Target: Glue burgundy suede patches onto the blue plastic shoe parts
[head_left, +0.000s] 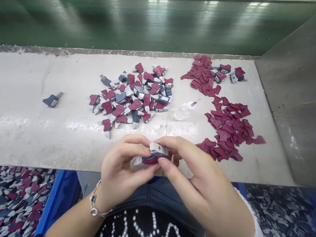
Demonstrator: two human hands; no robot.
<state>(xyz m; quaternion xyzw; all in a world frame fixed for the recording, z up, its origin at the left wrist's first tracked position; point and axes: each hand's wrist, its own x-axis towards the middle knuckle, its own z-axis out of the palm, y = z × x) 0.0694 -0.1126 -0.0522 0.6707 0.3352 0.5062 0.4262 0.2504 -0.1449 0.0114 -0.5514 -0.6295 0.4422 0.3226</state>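
Observation:
Between my two hands, over the front edge of the worktable, is a small moulded plastic part [158, 150] in grey and dark blue with a maroon piece on its lower side. My left hand [127, 163] grips its left end with thumb and fingers. The fingers and thumb of my right hand [184, 160] close on its right end, the thumb against the maroon piece. Beyond my hands lies a heap of similar grey, blue and maroon parts [134, 98]. To its right, a small clear squeeze bottle [184, 110] with a thin metal tip lies tilted.
Loose maroon pieces [228, 127] spread over the table's right side, with another pile [202, 74] behind. A lone blue-grey part [52, 100] lies left. Blue bins [55, 201] of parts stand below the front edge. A metal panel [299, 89] borders the right; a green belt [127, 21] runs behind.

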